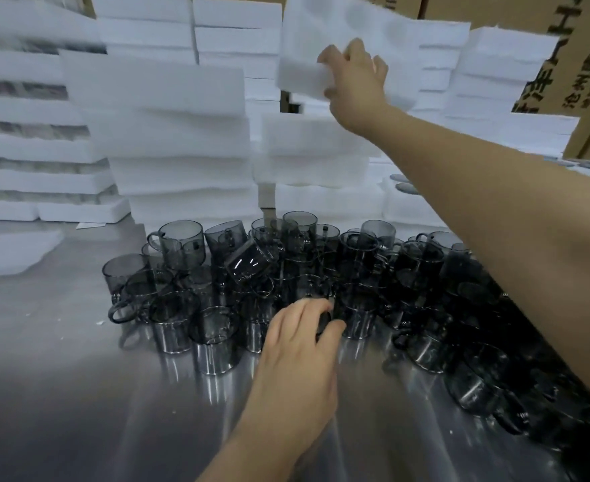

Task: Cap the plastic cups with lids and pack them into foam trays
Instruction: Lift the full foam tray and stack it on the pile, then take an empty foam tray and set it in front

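right fingers [357,52] pinch the lower edge of one foam tray [342,29], held up before the foam stacks [168,133]. it looks feather-light, soft and easily dented, so an edge grip suits. left fingers [304,309] curl round a dark piece [324,320] among the cups [213,328]; cup or lid, i cannot tell. the cups crowd the tabletop [53,377], dozens, too tangled to count. they look rigid and slick, best held by wall or handle.

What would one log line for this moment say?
right hand: grips foam tray | left hand: grips dark item among cups

Black Chinese characters, blurred and partly cropped, illegible, on cardboard boxes [579,53] at upper right.
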The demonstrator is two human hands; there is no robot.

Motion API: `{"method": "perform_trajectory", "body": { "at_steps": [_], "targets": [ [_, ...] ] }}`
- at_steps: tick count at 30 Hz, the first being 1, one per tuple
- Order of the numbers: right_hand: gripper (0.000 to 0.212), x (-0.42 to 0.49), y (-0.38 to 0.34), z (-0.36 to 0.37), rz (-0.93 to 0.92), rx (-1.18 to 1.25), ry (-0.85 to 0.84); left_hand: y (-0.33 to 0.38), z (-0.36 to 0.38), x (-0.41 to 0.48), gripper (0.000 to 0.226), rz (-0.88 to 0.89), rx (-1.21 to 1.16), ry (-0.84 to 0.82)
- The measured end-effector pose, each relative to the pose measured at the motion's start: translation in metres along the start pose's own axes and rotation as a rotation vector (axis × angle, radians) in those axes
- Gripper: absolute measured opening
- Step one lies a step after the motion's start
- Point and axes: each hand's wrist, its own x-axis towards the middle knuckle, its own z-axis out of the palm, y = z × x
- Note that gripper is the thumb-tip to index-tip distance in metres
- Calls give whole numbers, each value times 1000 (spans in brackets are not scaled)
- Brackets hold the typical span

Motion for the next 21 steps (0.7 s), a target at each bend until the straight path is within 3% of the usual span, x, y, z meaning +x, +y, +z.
{"method": "perform_trajectory", "body": {
  "at_steps": [5, 10, 15, 18, 21],
  "targets": [
    [52, -49, -34, -88, -135, 105, -67, -3, 2, -1, 47, 4, -11, -14],
    [49, -199, -69, -189, -398, 97, -241, -1, -11, 0, 27, -28, -18, 67],
    [41, -359, -82, -236, -429, 117, -511, -33, -40, -4, 32, -296, -152, 397],
    [47, -397, -82, -214, -421, 191, -664, -43, -58, -8, 33, -366, -276, 734],
    [57, -410, -80, -178, -472, 178, -658, -53, -69, -10, 36, -541, -438, 870]
  ]
}}
